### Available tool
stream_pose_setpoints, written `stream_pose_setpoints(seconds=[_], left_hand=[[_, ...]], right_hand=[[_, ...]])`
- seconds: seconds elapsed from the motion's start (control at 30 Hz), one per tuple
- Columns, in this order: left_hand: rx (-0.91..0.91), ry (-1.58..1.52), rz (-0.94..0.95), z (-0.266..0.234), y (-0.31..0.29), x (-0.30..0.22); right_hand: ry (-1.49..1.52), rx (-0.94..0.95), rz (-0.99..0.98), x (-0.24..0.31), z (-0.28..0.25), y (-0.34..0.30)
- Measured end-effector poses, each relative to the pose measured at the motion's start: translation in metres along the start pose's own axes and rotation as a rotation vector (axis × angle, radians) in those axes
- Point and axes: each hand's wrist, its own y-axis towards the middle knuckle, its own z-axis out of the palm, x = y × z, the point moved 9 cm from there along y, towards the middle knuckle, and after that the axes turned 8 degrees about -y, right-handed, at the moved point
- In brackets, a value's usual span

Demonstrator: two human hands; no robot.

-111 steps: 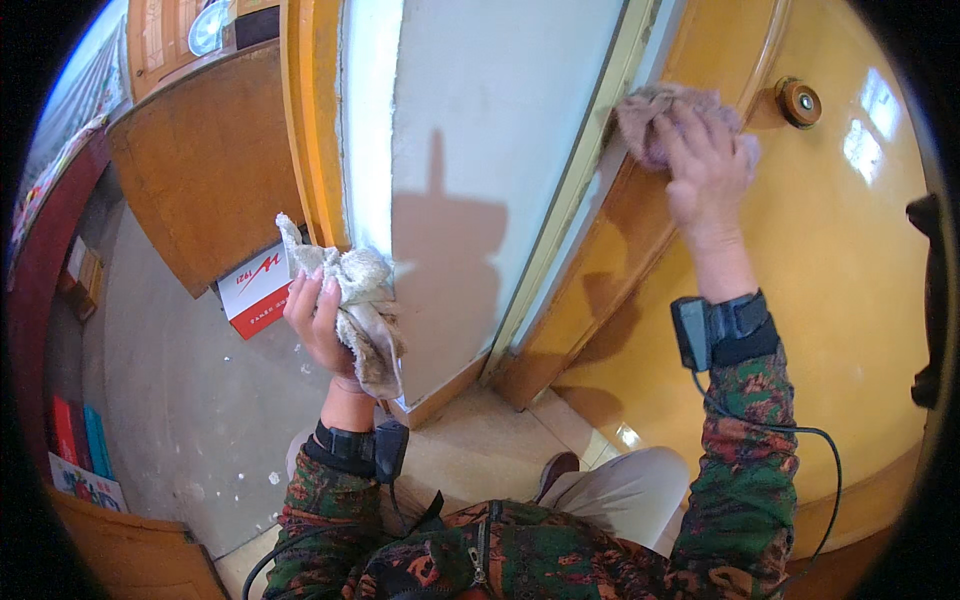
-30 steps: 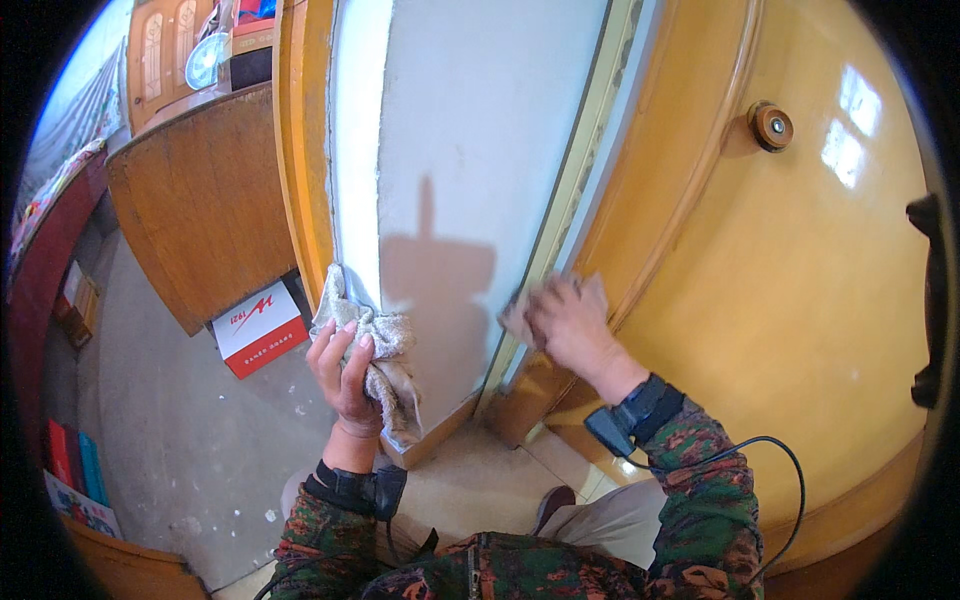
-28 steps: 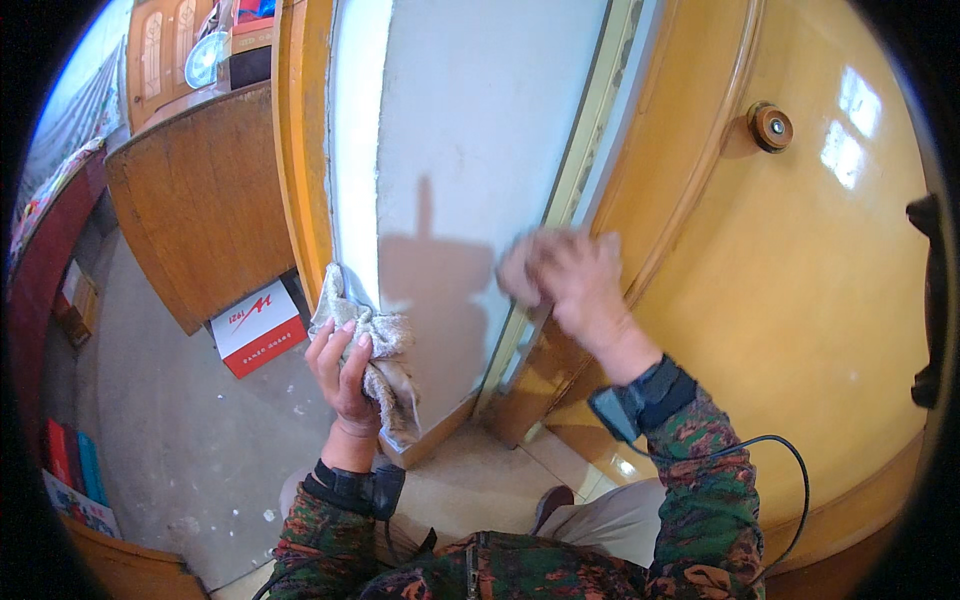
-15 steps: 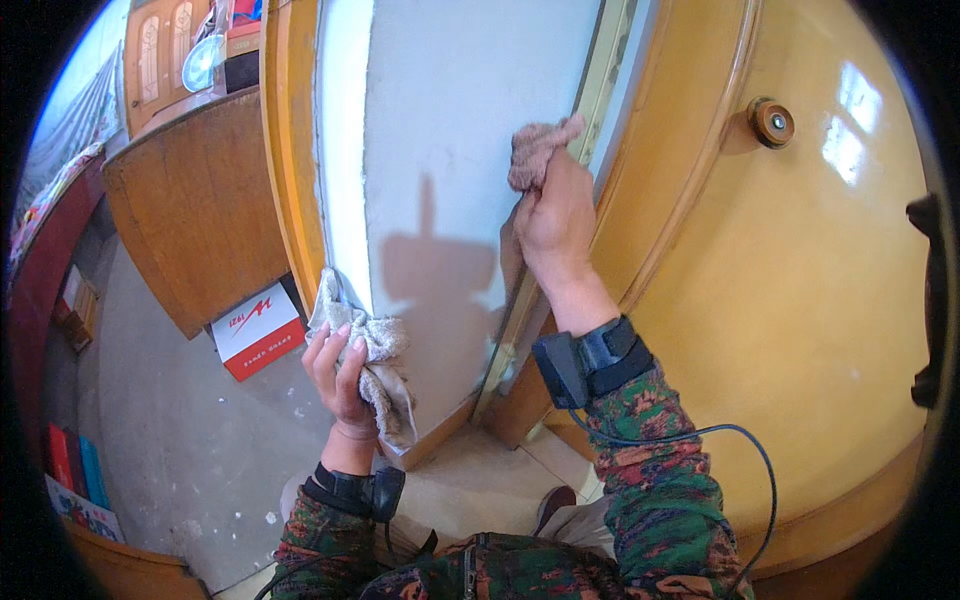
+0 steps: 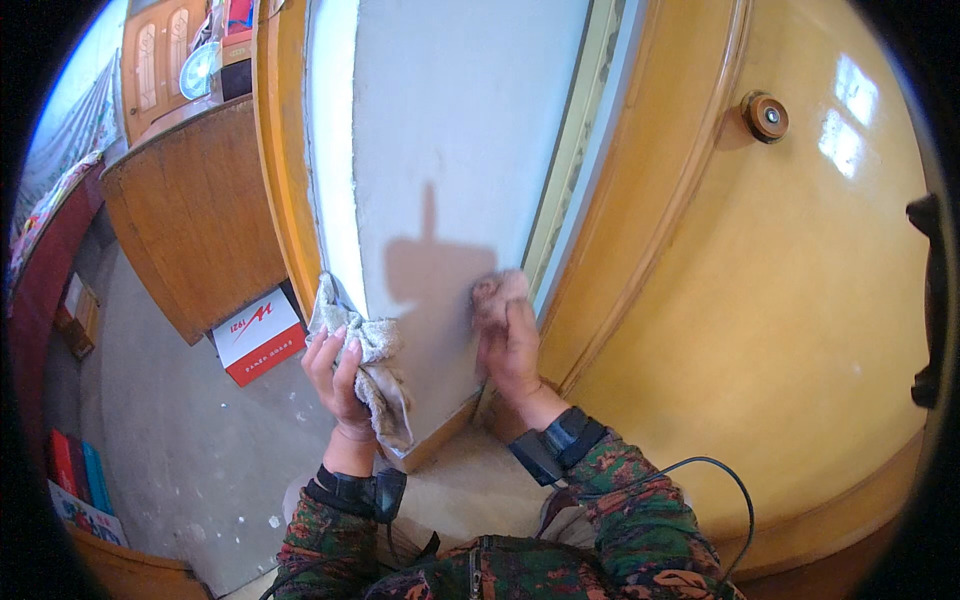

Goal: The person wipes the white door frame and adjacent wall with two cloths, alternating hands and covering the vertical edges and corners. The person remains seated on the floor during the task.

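Note:
My left hand (image 5: 337, 378) is closed around a grey, soiled cloth (image 5: 375, 350), held by the lower corner of a white wall section (image 5: 440, 140). The cloth's loose end hangs down past my fingers. Against the right side of that wall, beside a pale metal strip (image 5: 572, 150), my right hand (image 5: 513, 350) grips a brownish cloth (image 5: 498, 295). That cloth and the fingers on it are slightly blurred by motion. Black straps with small boxes circle both wrists.
On the right stands a yellow wooden door (image 5: 780, 300) with a round knob (image 5: 765, 117). To the left are a wooden panel (image 5: 200, 220), a red-and-white box (image 5: 258, 338) on the grey floor (image 5: 180, 440), and upright books (image 5: 80, 470). A cable (image 5: 735, 475) loops from my right wrist.
My right hand has slid the brownish cloth down along the wall's right edge. My left hand stays in nearly the same place with the grey cloth.

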Motion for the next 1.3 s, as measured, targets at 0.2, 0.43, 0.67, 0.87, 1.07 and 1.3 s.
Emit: stream_pose_setpoints(seconds=[0.2,0.43,0.67,0.87,1.07,1.3], left_hand=[[0.028,-0.003,-0.003,0.000,-0.001,0.002],[-0.030,-0.075,-0.064,-0.002,0.002,0.002],[-0.051,-0.074,-0.054,-0.008,0.008,0.001],[-0.025,0.012,-0.018,-0.019,0.013,0.005],[-0.152,0.143,-0.159,-0.057,0.024,0.039],[-0.228,0.148,-0.232,-0.073,0.028,0.052]], right_hand=[[-0.255,-0.249,-0.191,0.040,-0.041,0.119],[-0.212,-0.215,-0.222,0.020,0.001,0.070],[0.259,0.148,-0.132,0.009,0.028,0.009],[0.000,-0.245,-0.044,0.027,-0.017,0.140],[-0.229,-0.168,-0.496,0.111,0.020,0.122],[-0.138,0.388,-0.839,0.147,0.060,-0.004]])
